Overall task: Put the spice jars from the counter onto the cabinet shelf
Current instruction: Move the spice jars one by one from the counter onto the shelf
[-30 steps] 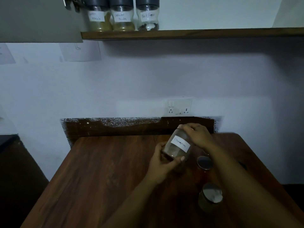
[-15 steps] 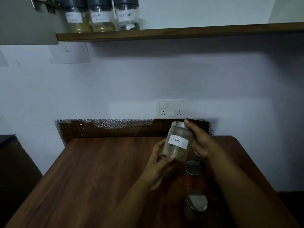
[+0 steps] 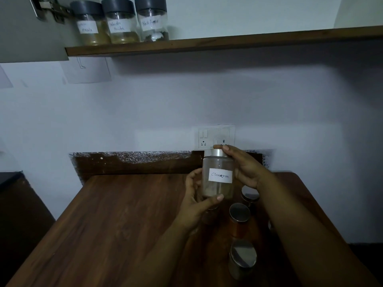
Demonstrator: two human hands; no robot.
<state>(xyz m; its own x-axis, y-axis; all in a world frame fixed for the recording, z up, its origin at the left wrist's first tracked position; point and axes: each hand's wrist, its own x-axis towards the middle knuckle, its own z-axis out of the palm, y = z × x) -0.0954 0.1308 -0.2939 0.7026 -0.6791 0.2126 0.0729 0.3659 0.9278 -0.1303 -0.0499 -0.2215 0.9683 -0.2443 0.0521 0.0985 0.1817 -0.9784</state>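
three metal-lidded glass jars on the dark wooden counter, just below the held jar. clear glass jar labelled cinnamon (silver lid), upright above the counter: left hand cups its base, right hand clasps its side and lid. far above it, wooden cabinet shelf with three grey-lidded jars.

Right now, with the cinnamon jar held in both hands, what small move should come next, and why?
Probably lift the cinnamon jar up and left toward the shelf. Both the left hand and right hand grip it upright above the counter, and the shelf looks open right of the black pepper jar.
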